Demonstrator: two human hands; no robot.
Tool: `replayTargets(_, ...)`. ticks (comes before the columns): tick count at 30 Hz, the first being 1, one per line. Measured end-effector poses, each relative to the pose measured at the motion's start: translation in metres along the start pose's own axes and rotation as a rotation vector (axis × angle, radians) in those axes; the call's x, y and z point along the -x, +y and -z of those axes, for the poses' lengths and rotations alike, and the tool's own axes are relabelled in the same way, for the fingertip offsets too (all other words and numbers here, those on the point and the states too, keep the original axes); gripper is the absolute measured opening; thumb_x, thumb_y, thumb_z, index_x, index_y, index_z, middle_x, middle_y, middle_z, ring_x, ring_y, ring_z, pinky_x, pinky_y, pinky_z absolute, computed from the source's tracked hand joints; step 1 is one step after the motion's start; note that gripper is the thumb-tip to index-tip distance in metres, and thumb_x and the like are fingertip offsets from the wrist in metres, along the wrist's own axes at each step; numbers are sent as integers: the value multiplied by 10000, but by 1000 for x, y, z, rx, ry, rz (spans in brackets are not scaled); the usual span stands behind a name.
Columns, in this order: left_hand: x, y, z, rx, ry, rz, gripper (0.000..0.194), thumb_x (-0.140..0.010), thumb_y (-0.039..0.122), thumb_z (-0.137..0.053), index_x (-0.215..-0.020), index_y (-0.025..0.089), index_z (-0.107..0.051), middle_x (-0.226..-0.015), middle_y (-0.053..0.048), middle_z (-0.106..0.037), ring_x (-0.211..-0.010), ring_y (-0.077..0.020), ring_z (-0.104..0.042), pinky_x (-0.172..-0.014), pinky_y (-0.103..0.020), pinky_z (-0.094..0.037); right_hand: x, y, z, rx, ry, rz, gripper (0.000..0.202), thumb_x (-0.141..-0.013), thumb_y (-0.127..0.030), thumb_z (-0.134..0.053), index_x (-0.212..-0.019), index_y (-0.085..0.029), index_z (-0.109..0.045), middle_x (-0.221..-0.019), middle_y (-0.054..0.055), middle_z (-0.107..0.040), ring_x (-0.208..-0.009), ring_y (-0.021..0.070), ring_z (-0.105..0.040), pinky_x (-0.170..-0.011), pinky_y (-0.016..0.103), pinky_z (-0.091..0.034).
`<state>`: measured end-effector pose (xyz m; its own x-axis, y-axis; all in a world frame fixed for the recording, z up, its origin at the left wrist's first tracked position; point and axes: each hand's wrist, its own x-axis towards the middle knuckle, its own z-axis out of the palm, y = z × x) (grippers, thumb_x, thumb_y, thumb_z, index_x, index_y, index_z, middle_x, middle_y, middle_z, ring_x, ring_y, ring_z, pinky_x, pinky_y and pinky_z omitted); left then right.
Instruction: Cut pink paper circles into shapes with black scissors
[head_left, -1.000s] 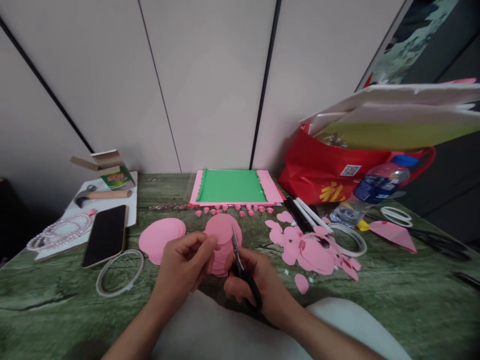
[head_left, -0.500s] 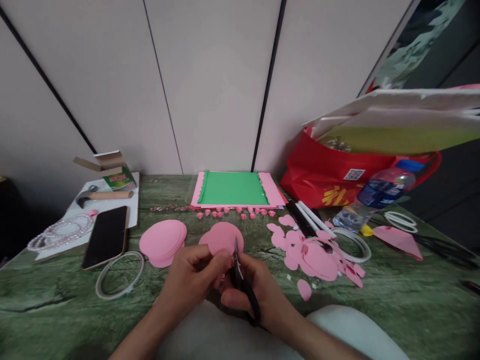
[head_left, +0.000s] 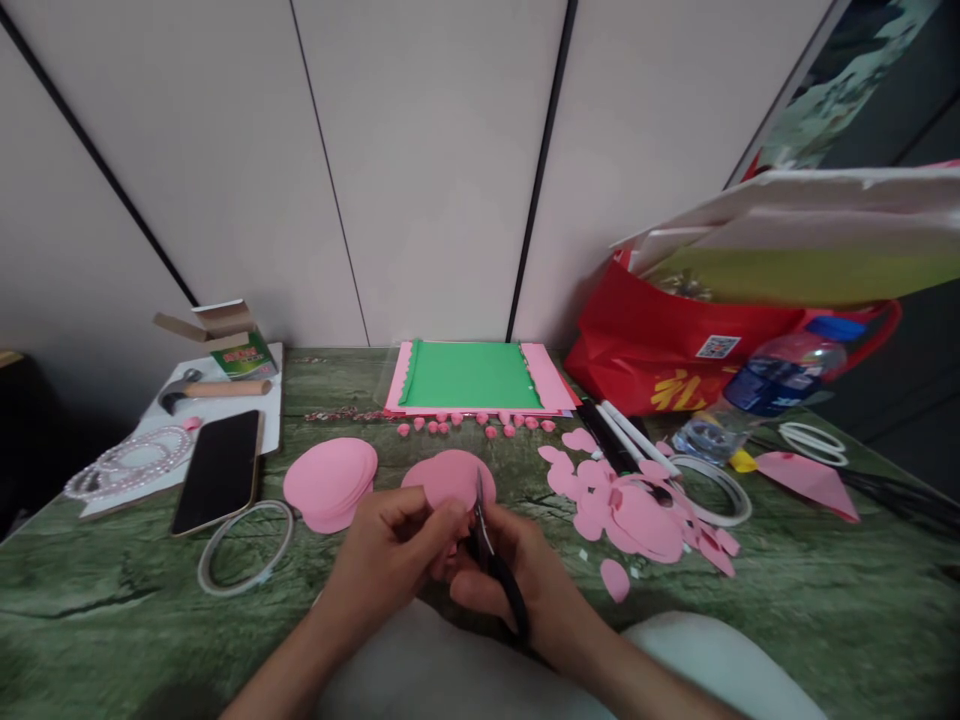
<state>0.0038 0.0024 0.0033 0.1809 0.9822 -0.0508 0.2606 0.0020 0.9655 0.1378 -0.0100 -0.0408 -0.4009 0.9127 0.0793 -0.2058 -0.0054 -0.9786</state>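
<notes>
My right hand (head_left: 529, 580) is wrapped round a pair of black-handled scissors (head_left: 507, 590), their blades pointing up and away from me. Close beside the blades, my left hand (head_left: 401, 545) is closed in a pinch on a small bit of pink paper, mostly hidden by the fingers. Just beyond both hands lie round pink paper pieces (head_left: 450, 475), overlapping each other. To the left is a stack of pink paper circles (head_left: 330, 480). Pink paper scraps (head_left: 637, 520) are heaped on the right. A row of small pink paper curls (head_left: 491, 431) lies farther back.
Green card on pink sheets (head_left: 472, 375) lies by the wall. At left are a phone (head_left: 217, 470), tape roll (head_left: 246, 550), bead string (head_left: 131, 460), hammer (head_left: 217, 389) and small box (head_left: 244, 355). Right: red bag (head_left: 637, 340), bottle (head_left: 780, 375), another tape roll (head_left: 739, 500), pens (head_left: 626, 430).
The whole view has shifted slightly, so things on the table appear a little farther right. The scissors have turned slightly; both hands keep their holds close together.
</notes>
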Motion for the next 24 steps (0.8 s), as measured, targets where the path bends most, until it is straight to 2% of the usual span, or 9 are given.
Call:
replayTargets(11, -1, 0, 2, -7, 26, -44, 367, -727, 356, -522, -422, 162, -459, -342, 58, -397, -308, -39, -293, -292, -162, -158, 1, 0, 1, 43, -2, -30, 495, -570, -615, -654, -749, -186, -482, -691, 3, -512, -538, 96, -356, -465, 212, -277)
replayTargets(18, 0, 2, 3, -4, 57, -35, 397, -741, 374, -521, -416, 159, -445, -331, 63, -378, -287, -31, -284, -293, -161, -164, 2, 3, -1, -5, 24, -90, 395, -582, -489, -693, -719, -188, -477, -471, -70, -449, -417, 72, -372, -412, 192, -273)
replayTargets(24, 0, -3, 5, 35, 67, -17, 413, -747, 410, -520, -431, 161, -427, -339, 65, -382, -264, -28, -288, -285, -157, -165, 2, -2, -1, 17, 31, -96, 336, -598, -438, -672, -682, -186, -467, -429, -78, -448, -390, 63, -377, -394, 183, -278)
